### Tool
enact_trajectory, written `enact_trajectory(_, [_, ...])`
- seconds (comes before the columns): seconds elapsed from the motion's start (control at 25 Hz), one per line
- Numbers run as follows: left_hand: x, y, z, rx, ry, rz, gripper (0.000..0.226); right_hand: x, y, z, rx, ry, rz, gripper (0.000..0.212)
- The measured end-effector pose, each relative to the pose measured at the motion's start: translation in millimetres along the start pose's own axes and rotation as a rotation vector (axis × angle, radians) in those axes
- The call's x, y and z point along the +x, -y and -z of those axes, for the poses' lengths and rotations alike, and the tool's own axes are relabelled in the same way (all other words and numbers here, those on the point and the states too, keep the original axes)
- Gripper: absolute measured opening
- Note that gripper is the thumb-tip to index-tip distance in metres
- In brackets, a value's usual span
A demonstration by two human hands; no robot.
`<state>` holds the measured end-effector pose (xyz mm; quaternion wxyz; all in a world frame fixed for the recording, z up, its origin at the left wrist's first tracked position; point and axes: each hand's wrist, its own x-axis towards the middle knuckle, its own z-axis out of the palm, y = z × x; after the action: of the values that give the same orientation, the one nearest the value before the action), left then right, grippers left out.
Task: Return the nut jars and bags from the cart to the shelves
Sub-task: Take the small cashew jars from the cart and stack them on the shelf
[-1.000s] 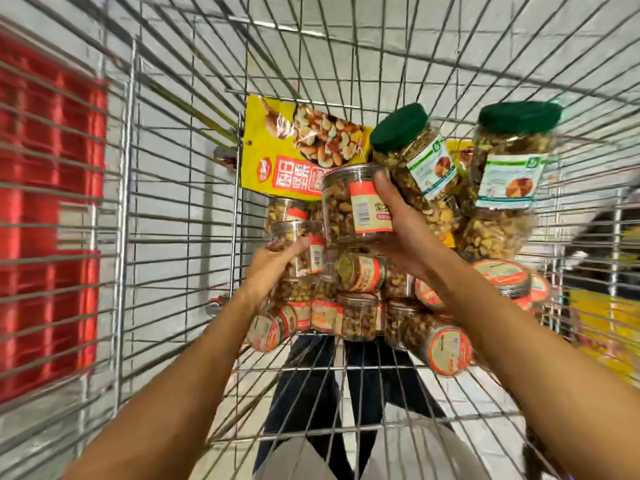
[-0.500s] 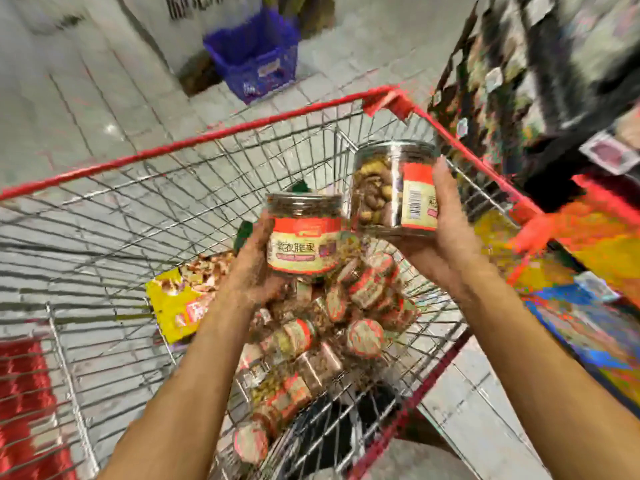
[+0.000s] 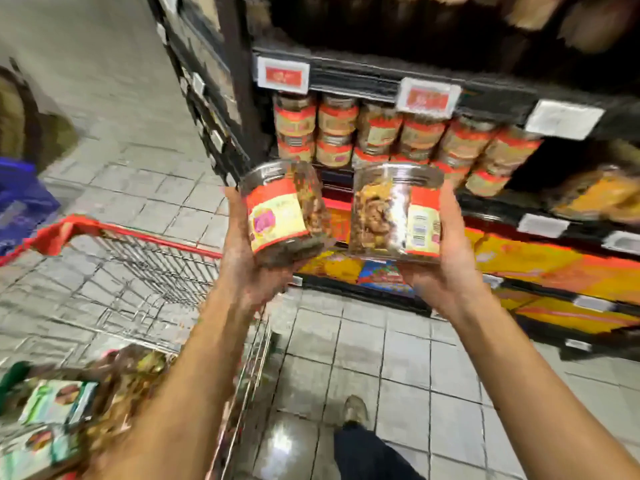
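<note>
Grey tiled floor point(image 3: 138, 188) fills the left and bottom of the frame; dark shelves point(image 3: 363, 77) rise in the upper right. We hold two jars side by side at frame centre, in front of the shelves and outside the cart.

Our left hand point(image 3: 249, 265) grips the left jar point(image 3: 280, 213) from below and from its left side, fingers clamped round it. This jar tilts to the right, with its red-and-cream label facing us.

Our right hand point(image 3: 446, 268) grips the right jar point(image 3: 391, 213) from below and from its right side, fingers likewise clamped round it. This jar stands nearly upright; nuts show through its clear wall, and a barcode label lies towards the palm. The two jars sit just beside each other; we cannot tell whether they touch.

Behind them, on a middle shelf, shelf jars point(image 3: 381, 133) with similar red labels stand two high under red-and-white tags point(image 3: 283, 76). Yellow and orange bags point(image 3: 554, 265), blurred, lie on the lower shelves at right.

The cart point(image 3: 138, 233), red-rimmed, occupies the lower left, with blurred goods point(image 3: 55, 403) in it at the bottom left corner. A blue basket point(image 3: 20, 202) shows at the left edge and a shoe point(image 3: 355, 408) at bottom centre.
</note>
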<state>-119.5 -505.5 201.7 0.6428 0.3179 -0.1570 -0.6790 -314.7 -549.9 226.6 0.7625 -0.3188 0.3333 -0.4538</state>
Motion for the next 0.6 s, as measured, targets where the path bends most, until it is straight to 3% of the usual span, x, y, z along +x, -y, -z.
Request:
enact_trajectory(0.2, [88,40,-38,0.030,0.015,0.031,0.074,54,34,60,-0.057,0.006,-0.038,0.052])
enact_trajectory(0.4, [144,53,-19,0.052,-0.068,0.070,0.070,102,21,83,0.022,-0.036,-0.083,0.064])
enact_trajectory(0.52, [168,54,-3,0.134,-0.109,0.075,0.073,118,9,88,0.059,-0.063,-0.081,0.057])
enact_trajectory(0.6, [185,57,5,0.188,-0.129,0.010,0.062,130,2,88,0.110,-0.082,-0.075,0.048])
